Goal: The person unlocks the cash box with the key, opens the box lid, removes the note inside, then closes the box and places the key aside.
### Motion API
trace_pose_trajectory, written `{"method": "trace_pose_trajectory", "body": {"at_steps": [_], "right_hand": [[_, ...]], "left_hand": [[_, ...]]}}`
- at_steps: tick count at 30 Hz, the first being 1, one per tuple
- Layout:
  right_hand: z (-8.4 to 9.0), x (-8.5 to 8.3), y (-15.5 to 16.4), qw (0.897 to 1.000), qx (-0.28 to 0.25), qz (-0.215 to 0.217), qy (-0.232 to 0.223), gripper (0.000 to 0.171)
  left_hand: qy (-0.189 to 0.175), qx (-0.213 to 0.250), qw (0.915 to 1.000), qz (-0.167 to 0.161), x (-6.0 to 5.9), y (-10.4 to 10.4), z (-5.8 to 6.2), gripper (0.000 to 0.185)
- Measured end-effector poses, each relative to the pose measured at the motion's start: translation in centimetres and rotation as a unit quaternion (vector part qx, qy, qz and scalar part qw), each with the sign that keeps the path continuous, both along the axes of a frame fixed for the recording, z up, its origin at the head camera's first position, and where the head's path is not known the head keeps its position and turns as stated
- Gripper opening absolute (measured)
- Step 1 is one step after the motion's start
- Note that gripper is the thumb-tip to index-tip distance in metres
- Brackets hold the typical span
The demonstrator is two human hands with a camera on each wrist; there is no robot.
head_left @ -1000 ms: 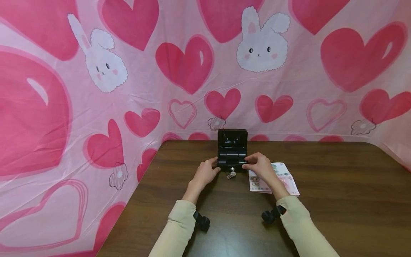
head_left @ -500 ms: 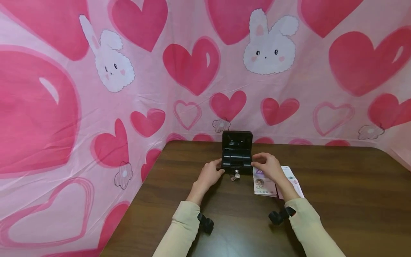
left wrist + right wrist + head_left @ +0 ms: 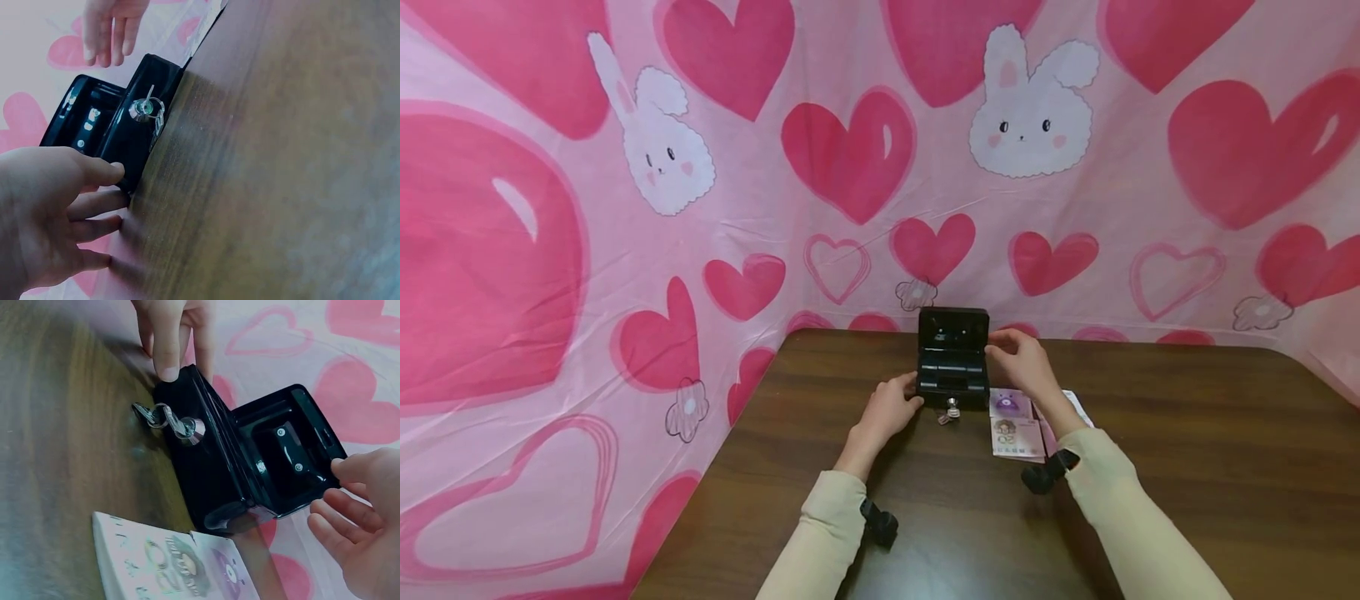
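A small black cash box stands on the table with its lid raised; a lock with keys hangs on its front. My left hand grips the near left corner, thumb on the front and fingers along the side, as the left wrist view shows. Beside the raised lid is my right hand; in the right wrist view its thumb touches the lid's edge while the other fingers are loosely bent. Inside the box, a smooth black tray surface shows; anything under it is hidden.
Printed banknotes lie on the brown wooden table, right of the box and partly under my right forearm. Behind the table's far edge hangs a pink cloth with hearts and rabbits.
My right hand has moved up from the box's right side to the raised lid, uncovering more of the banknotes. My left hand stays at the left corner. The head view has shifted slightly.
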State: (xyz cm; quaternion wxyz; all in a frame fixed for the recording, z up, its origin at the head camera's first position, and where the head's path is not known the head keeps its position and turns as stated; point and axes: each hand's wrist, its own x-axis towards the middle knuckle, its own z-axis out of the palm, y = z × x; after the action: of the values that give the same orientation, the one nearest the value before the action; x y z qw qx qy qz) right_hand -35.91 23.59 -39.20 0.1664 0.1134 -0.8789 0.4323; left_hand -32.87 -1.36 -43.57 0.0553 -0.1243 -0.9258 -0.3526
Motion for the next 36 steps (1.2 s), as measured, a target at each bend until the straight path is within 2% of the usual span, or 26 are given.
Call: {"method": "trace_pose_trajectory", "body": {"at_steps": [3, 7, 12, 17, 22, 27, 32, 36], "right_hand": [[0.4, -0.7, 0.1, 1.000, -0.012, -0.010, 0.008, 0.037], [1.3, -1.5, 0.0, 1.000, -0.020, -0.012, -0.008, 0.046], [2.1, -2.1, -0.1, 1.000, -0.004, -0.006, -0.027, 0.056], [2.5, -2.6, -0.5, 0.999, 0.022, 0.004, -0.033, 0.058], [2.8, -2.7, -0.9, 0.999, 0.023, 0.004, -0.038, 0.055], [3.0, -2.4, -0.8, 0.999, 0.002, -0.001, -0.032, 0.044], [2.7, -2.2, -0.6, 1.000, -0.020, -0.013, -0.001, 0.032], [2.0, -1.9, -0.5, 0.999, -0.030, -0.017, 0.025, 0.031]], "left_hand": [[-0.003, 0.003, 1.0000, -0.003, 0.0, 0.1, 0.1, 0.050], [-0.005, 0.005, 1.0000, -0.003, 0.1, 0.3, 0.1, 0.050], [-0.006, -0.005, 1.0000, -0.001, 0.0, 0.6, 0.1, 0.051], [-0.007, -0.010, 0.9999, 0.005, 0.0, 0.4, -0.1, 0.050], [-0.005, -0.015, 0.9998, 0.009, 0.0, 0.2, -0.1, 0.048], [0.000, -0.023, 0.9997, 0.008, -0.1, 0.2, -0.1, 0.049], [-0.001, -0.023, 0.9997, 0.009, -0.1, 0.2, -0.1, 0.049], [-0.005, -0.020, 0.9997, 0.009, 0.0, 0.2, 0.0, 0.049]]}}
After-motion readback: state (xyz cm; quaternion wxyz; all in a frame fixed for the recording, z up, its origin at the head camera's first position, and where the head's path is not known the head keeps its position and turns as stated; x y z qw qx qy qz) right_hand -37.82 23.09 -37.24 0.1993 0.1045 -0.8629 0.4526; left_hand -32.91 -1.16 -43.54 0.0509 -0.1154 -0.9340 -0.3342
